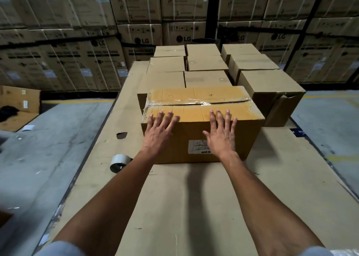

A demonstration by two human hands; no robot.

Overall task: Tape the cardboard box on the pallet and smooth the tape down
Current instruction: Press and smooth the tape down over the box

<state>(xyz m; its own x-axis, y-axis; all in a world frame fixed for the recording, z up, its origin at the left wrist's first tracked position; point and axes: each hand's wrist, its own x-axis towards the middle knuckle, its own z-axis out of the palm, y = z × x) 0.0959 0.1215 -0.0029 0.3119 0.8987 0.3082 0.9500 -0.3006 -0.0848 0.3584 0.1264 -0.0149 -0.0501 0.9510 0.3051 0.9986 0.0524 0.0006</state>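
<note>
We see tall stacks of strapped appliance cartons walling the back, and a grey concrete floor with yellow lines, dimly lit.

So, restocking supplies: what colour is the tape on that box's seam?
Clear, glossy tape on the box; head view.

Bare forearms, pale blue sleeves
</note>
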